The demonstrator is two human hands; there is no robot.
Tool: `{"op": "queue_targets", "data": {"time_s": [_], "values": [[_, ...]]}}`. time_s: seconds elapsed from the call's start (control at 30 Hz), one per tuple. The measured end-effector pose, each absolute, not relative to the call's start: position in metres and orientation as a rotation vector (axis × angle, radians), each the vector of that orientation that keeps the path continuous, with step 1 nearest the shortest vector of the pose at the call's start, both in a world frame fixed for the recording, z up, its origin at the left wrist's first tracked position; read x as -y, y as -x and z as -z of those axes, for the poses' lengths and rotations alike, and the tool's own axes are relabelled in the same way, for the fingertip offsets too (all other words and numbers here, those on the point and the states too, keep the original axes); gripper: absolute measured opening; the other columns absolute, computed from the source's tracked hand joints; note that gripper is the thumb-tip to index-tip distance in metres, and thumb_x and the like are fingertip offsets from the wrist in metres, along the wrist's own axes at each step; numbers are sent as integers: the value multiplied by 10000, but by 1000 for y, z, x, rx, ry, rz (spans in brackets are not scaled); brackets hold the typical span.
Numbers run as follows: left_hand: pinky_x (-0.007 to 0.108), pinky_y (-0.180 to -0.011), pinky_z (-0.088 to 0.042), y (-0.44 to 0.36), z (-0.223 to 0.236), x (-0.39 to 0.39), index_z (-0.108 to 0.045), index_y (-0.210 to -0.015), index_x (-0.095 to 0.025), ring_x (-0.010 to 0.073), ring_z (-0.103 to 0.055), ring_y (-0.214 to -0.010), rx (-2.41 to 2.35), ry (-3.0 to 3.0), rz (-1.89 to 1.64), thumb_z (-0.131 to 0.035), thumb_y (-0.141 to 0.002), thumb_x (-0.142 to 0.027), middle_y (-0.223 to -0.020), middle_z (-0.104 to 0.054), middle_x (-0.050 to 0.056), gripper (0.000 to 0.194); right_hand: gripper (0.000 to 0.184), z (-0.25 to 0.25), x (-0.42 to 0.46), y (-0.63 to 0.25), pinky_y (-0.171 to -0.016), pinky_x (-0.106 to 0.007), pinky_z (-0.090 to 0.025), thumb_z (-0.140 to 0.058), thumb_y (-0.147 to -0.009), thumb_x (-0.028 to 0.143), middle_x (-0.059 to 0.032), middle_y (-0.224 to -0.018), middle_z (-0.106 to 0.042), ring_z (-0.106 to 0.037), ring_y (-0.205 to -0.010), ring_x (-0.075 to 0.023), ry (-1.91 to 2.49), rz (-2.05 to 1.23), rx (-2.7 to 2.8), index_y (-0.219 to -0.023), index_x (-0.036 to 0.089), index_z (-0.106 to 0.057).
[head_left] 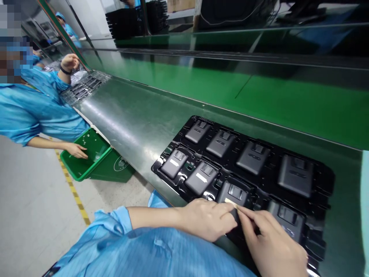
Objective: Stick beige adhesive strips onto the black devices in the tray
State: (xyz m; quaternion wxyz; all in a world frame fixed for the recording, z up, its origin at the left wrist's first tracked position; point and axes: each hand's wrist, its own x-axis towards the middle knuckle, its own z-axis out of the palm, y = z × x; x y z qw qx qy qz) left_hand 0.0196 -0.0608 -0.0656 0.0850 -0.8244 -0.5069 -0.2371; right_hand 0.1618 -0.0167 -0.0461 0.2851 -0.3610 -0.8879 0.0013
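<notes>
right hand (pixel 272 242) nearly closed, thumb and forefinger pinching a pale strip (pixel 231 202) on a black device (pixel 234 194) in the front row of a black moulded tray (pixel 198 120). near end of the strip out of sight behind the left hand (pixel 206 220), curled against the same device, its grip impossible to make out. lower part of that device hidden by both hands. tray lying on a grey-green conveyor belt (pixel 129 115). white labels (pixel 201 177) on two neighbouring devices, blank at this angle. a small round mark (pixel 288 231) on the device beside the right hand, too blurred to read. farther along the belt, a co-worker's hand (pixel 76 150) on the rim of a green bin (pixel 115 171), with a round emblem (pixel 121 163) on its side, wording unreadable. that co-worker's other hand (pixel 69 62) raised, black band at the wrist. stacks of black trays (pixel 123 23) in the distance, cut off by the top of the view.
</notes>
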Motion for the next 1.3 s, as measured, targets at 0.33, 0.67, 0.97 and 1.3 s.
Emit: {"op": "queue_targets", "data": {"time_s": [0.33, 0.67, 0.97, 1.3], "values": [[186, -484, -421, -13, 60, 59, -488, -701, -150, 87, -528, -596, 1678, 2612, 680, -169, -880, -304, -662, -545, 24, 397, 235, 47, 20, -165, -518, -253, -409, -318, -923, 323, -33, -758, -556, -534, -601, -147, 987, -80, 2302, -854, 183, -493], [175, -502, -369, -7, 26, 47, -289, -596, -185, 60, -381, -508, 2389, 2552, 1151, -158, -877, -321, -542, -376, -32, 338, 263, 48, 29, -166, -715, -333, -486, -458, -828, 454, -31, -863, -614, -581, -765, -205, 985, -774, 1981, -882, 237, -596], [236, -507, -420, -56, 9, 14, -540, -824, -173, 129, -523, -639, 1544, 2644, 221, -308, -835, -237, -667, -509, 17, 240, 310, 30, 1, -142, -706, -391, -520, -528, -683, 551, -73, -865, -623, -562, -873, -273, 638, -2073, 831, -666, 262, -638], [315, -759, -489, -56, -3, 24, -550, -935, -119, 165, -558, -836, 1610, 2700, 414, -275, -848, -253, -941, -596, 79, 318, 167, 37, 2, -148, -867, -472, -420, -625, -648, 404, -61, -928, -608, -512, -976, -259, 523, -2105, 523, -707, 248, -645]]}}
